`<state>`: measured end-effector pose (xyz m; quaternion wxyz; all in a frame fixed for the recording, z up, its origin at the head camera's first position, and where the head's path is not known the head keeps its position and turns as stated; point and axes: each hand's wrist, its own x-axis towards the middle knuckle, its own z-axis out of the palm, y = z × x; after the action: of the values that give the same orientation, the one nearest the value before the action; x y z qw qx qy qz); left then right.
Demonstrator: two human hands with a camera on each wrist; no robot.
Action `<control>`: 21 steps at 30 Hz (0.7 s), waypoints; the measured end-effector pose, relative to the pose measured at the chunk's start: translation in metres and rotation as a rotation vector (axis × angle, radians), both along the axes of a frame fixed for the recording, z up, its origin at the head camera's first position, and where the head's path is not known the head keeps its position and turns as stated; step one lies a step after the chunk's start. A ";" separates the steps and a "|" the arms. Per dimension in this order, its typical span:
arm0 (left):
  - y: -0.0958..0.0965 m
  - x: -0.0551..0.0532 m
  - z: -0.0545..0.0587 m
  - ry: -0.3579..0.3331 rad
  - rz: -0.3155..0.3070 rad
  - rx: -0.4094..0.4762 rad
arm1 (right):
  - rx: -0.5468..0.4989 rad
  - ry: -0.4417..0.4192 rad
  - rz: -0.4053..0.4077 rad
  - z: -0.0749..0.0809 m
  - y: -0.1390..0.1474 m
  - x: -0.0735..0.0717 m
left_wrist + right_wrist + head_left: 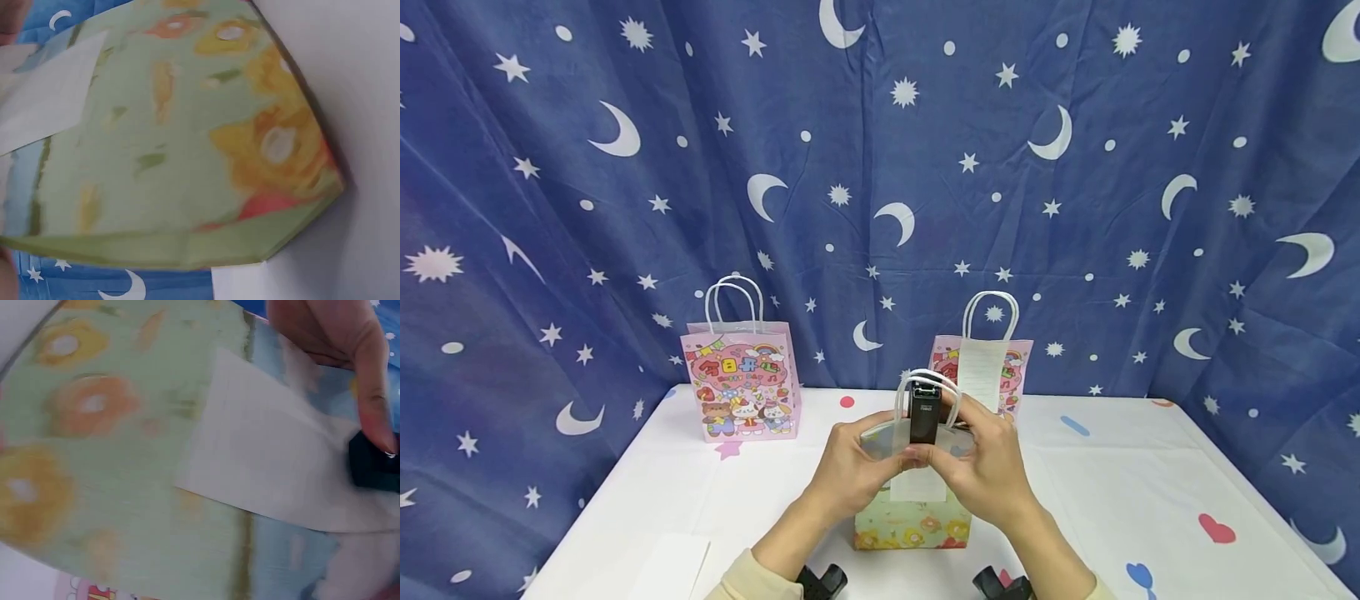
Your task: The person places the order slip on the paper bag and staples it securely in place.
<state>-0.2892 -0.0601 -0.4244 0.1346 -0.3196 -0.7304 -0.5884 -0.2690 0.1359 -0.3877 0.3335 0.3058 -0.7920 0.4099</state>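
A green floral paper bag [912,533] with white cord handles stands upright at the middle of the table. A black stapler [923,412] is upright at its top edge, over a white paper slip [917,486] that hangs against the bag's front. My left hand [850,471] and right hand [992,462] come in from either side and squeeze the stapler, thumbs meeting at its lower end. Behind the bag's top the other fingers are mostly hidden. In the right wrist view, a thumb presses on the stapler [374,464] above the slip [269,450].
A pink cartoon paper bag [745,383] stands at the back left. Another pink bag [943,354], with a white slip [982,371] on its front, stands behind my right hand. White paper [672,567] lies at the near left. A blue patterned curtain [880,125] hangs behind the table.
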 end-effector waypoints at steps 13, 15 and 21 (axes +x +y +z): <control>-0.003 0.001 0.007 -0.173 -0.010 -0.052 | 0.016 -0.159 0.038 0.012 0.009 0.004; -0.004 0.001 0.008 -0.188 -0.010 -0.065 | 0.022 -0.178 0.030 0.012 0.010 0.004; -0.008 0.001 0.012 -0.228 -0.010 -0.118 | 0.038 -0.217 0.039 0.013 0.012 0.004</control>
<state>-0.2879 -0.0681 -0.4124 0.0284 -0.2616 -0.7727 -0.5777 -0.2649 0.1475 -0.3748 0.2321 0.2813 -0.8249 0.4319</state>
